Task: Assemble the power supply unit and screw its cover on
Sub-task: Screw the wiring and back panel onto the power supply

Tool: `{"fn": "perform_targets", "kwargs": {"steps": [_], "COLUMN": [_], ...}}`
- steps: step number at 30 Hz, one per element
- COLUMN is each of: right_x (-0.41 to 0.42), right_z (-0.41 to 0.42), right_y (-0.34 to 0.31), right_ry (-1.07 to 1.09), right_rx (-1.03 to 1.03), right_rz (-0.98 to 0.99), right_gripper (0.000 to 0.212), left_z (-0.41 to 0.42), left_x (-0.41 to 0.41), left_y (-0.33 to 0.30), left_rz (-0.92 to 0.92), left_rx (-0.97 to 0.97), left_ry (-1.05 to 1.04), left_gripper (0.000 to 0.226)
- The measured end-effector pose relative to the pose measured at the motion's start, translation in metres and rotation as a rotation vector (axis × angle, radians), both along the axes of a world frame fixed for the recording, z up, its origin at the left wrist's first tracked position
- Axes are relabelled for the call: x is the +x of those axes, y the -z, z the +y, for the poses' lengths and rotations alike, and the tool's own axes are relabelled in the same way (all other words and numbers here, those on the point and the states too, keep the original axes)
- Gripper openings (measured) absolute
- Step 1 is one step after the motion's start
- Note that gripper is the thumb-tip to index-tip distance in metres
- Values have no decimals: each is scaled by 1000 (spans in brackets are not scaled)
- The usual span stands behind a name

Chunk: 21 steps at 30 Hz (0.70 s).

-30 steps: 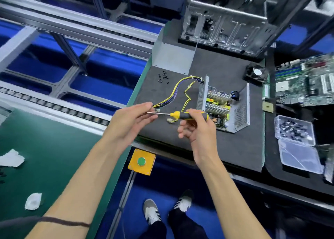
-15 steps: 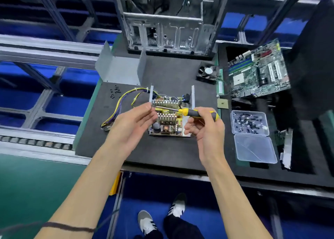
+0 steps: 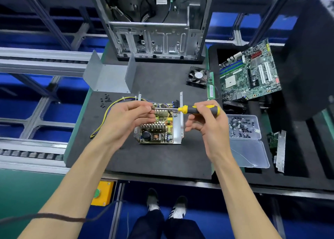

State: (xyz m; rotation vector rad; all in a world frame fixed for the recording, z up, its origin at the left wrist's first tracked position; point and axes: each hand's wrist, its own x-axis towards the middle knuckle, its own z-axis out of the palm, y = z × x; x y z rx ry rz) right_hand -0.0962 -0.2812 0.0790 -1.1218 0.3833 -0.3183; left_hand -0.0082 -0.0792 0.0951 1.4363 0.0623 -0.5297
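My right hand [image 3: 207, 123] grips the screwdriver [image 3: 197, 109] handle; my left hand [image 3: 126, 119] pinches its tip — I'd seat a screw squarely. The open power supply unit [image 3: 160, 128] sits just below — cover [image 3: 110, 76] far left.

A yellow-and-black screwdriver [image 3: 197, 109] is held level above the open power supply unit [image 3: 160, 126] by the right hand [image 3: 207, 123], while its tip is pinched by the left hand [image 3: 126, 119]. Behind the unit, the grey cover [image 3: 110, 76] is seen; to its right, a clear screw box [image 3: 244, 126].
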Motion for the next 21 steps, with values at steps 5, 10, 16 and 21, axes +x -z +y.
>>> {"fn": "perform_targets", "kwargs": {"steps": [5,10,16,21], "right_x": [-6,-16,-16,-16], "right_z": [-2,1,22,28], "right_y": [-13,-17,-5,10], "right_ry": [61,110,15,-39], "right_rx": [-193,-613,-1030,-1101], "right_rz": [10,59,106,145], "right_gripper": [7,15,20,22], "left_z": [-9,2,5,14], "left_x": [6,13,-1,-3], "left_y": [3,24,59,69], "left_rz": [-73,-806,-1107,-1133], "left_rx": [94,665,1002,903], "left_ry": [112,330,658,569], "left_gripper": [16,15,43,45]}}
